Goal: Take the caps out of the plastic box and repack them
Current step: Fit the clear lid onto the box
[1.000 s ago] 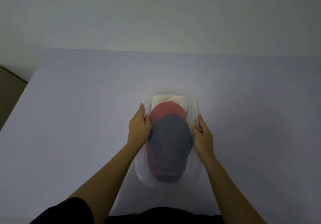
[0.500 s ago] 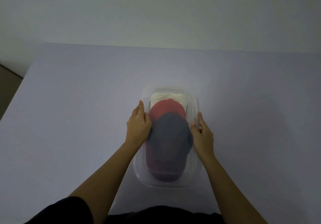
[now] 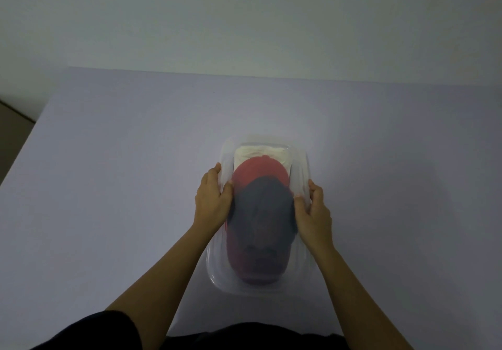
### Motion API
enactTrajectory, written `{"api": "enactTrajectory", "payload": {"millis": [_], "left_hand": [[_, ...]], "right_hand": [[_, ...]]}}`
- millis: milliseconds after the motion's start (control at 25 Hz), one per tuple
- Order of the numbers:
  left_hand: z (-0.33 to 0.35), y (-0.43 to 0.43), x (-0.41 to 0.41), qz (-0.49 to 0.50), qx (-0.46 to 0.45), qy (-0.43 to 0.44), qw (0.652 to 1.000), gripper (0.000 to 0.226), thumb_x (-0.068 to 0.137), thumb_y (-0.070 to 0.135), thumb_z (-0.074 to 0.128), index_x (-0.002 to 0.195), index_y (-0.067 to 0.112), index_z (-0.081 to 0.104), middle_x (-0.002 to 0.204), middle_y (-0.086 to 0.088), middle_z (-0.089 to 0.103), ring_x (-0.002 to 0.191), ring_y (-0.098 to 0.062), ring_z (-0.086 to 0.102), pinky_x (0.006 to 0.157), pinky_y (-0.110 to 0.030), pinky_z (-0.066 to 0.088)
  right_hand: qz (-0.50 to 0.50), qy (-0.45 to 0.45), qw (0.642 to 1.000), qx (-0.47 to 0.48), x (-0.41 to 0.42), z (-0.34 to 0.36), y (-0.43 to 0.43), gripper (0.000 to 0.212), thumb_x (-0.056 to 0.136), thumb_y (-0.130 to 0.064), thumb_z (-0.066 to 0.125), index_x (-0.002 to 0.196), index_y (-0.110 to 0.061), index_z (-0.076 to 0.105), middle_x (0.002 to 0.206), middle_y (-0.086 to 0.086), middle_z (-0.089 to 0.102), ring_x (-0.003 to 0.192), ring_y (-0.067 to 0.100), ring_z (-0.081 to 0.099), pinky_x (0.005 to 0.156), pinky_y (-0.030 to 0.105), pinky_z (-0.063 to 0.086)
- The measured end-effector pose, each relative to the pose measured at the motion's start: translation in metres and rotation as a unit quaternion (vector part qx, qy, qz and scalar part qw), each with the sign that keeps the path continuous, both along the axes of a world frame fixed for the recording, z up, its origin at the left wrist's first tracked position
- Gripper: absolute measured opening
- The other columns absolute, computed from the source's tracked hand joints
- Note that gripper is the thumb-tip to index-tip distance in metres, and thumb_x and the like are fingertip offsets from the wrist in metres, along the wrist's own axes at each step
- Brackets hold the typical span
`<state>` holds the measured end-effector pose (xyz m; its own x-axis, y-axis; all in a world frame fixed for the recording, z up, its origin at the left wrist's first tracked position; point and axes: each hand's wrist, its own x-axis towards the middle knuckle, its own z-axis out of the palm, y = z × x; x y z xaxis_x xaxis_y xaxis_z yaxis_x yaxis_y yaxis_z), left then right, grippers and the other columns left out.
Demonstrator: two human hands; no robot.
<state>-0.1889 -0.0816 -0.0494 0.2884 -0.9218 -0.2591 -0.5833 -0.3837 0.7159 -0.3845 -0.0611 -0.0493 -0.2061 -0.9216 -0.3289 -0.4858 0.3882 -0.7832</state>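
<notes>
Hands, left (image 3: pixel 213 200) and right (image 3: pixel 313 214), gripped the plastic box's (image 3: pixel 303 170) long sides; it ran lengthwise away from the person on the worktop (image 3: pixel 122 173). Grey cap (image 3: pixel 262 214) logo maybe there, unreadable.

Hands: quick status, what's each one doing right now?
Left hand: gripping the left rim of the plastic box.
Right hand: gripping the box's right rim.

Your pale lilac table (image 3: pixel 108 186) fills the frame's middle; 1 clear plastic box (image 3: pixel 301 170) sits lower centre.
</notes>
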Motion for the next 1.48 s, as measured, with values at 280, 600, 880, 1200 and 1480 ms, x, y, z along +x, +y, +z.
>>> {"api": "enactTrajectory", "payload": {"millis": [280, 600, 880, 1200, 1480], "left_hand": [[-0.004, 0.001, -0.002, -0.074, 0.012, -0.041, 0.996, 0.055, 0.102, 0.034, 0.024, 0.151, 0.021, 0.003, 0.161, 0.001, 0.009, 0.146, -0.025, 0.018, 0.117, -0.042, 0.017], [-0.003, 0.002, -0.011, -0.06, 0.014, -0.118, 0.991, 0.056, 0.1, 0.032, 0.026, 0.151, 0.02, 0.006, 0.16, -0.001, 0.014, 0.136, -0.026, 0.039, 0.103, -0.043, 0.041], [0.0, 0.004, -0.003, -0.076, -0.002, -0.054, 0.996, 0.06, 0.1, 0.036, 0.029, 0.151, 0.018, 0.004, 0.16, -0.003, 0.013, 0.144, -0.026, 0.026, 0.113, -0.041, 0.028], [-0.009, 0.106, -0.009, 0.068, 0.09, 0.094, 0.989, 0.069, 0.093, 0.05, 0.042, 0.15, 0.022, 0.014, 0.152, -0.006, 0.036, 0.134, -0.031, 0.043, 0.108, -0.044, 0.036], [-0.011, 0.024, -0.011, 0.077, 0.04, 0.067, 0.994, 0.065, 0.093, 0.05, 0.041, 0.148, 0.019, 0.025, 0.145, -0.009, 0.047, 0.128, -0.034, 0.049, 0.108, -0.046, 0.037]], "right_hand": [[0.005, 0.016, 1.0, -0.015, -0.004, -0.003, -0.003, 0.054, 0.095, -0.04, 0.046, 0.143, -0.026, 0.026, 0.144, 0.004, 0.044, 0.125, 0.029, 0.049, 0.103, 0.039, 0.038], [-0.008, 0.038, 0.995, -0.092, -0.001, -0.013, 0.001, 0.051, 0.095, -0.032, 0.05, 0.143, -0.023, 0.035, 0.142, 0.002, 0.048, 0.127, 0.022, 0.049, 0.103, 0.026, 0.035], [-0.032, 0.103, 0.983, -0.146, 0.0, -0.01, 0.007, 0.049, 0.092, -0.039, 0.047, 0.137, -0.02, 0.043, 0.138, 0.003, 0.051, 0.122, 0.023, 0.052, 0.096, 0.04, 0.047], [-0.029, -0.006, 0.999, 0.023, 0.013, -0.013, 0.093, 0.077, 0.083, -0.056, 0.049, 0.147, -0.028, 0.018, 0.146, 0.008, 0.042, 0.13, 0.028, 0.044, 0.103, 0.034, 0.036], [-0.045, 0.009, 0.999, -0.013, 0.009, -0.001, 0.009, 0.062, 0.093, -0.041, 0.048, 0.147, -0.028, 0.021, 0.14, 0.011, 0.05, 0.123, 0.033, 0.05, 0.101, 0.038, 0.041]]}}
